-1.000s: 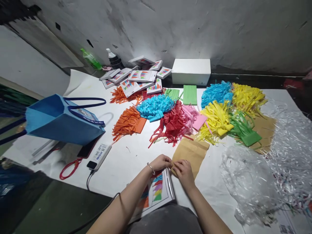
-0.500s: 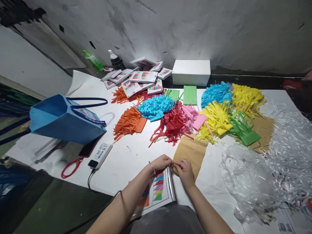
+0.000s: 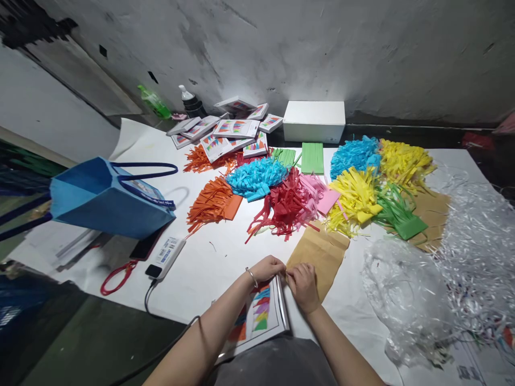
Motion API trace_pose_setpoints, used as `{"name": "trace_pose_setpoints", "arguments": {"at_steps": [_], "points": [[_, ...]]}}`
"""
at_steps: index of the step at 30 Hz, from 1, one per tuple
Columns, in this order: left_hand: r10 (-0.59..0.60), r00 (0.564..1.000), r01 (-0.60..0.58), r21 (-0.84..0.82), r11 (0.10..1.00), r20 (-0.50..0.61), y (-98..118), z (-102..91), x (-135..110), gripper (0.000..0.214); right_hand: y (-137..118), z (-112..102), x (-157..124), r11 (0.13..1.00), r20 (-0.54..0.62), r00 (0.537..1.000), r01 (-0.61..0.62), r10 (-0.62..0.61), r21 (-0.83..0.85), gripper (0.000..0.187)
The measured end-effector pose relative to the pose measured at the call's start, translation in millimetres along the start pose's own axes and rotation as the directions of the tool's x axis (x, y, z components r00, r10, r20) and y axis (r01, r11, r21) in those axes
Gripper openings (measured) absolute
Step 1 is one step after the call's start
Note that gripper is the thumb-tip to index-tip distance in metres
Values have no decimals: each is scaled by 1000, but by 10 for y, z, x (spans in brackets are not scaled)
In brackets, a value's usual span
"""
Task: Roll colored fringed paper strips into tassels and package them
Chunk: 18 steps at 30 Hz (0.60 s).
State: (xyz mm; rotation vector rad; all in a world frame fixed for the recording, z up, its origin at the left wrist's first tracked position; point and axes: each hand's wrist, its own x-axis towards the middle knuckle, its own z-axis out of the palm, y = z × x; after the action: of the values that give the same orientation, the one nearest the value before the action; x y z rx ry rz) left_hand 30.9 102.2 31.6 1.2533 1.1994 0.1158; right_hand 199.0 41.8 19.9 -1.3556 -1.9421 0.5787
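Observation:
At the front of the table, a brown paper envelope (image 3: 322,260) lies slanted on the white covering. My left hand (image 3: 269,269), with a silver bangle at its wrist, is closed in a pinch at the envelope's left edge. My right hand (image 3: 303,284) lies over the lower left part of the envelope, fingers curled and closed on that same edge. The two hands' fingertips nearly meet. Below them, against my lap, rests a flat white box (image 3: 267,321) with a picture of coloured tassels; my left forearm covers part of it.
Fringed paper bundles in orange (image 3: 215,201), blue (image 3: 257,177), red (image 3: 287,203) and yellow (image 3: 354,195) spread across the middle. Flat boxes (image 3: 237,128) pile up behind, beside a white carton (image 3: 314,120). A blue bag (image 3: 108,198) stands left; clear plastic (image 3: 406,300) lies right.
The brown envelope has turned clockwise a little, its upper right corner shifting right. My right hand's fingers have curled in more, while my left hand has stayed in place.

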Motion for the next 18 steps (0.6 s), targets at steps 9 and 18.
{"name": "trace_pose_setpoints", "arguments": {"at_steps": [9, 18], "points": [[52, 998, -52, 1, 999, 20, -42, -21, -1, 33, -38, -25, 12, 997, -19, 997, -77, 78, 31, 11], [54, 998, -54, 28, 998, 11, 17, -8, -28, 32, -54, 5, 17, 997, -19, 998, -56, 57, 44, 13]]}}
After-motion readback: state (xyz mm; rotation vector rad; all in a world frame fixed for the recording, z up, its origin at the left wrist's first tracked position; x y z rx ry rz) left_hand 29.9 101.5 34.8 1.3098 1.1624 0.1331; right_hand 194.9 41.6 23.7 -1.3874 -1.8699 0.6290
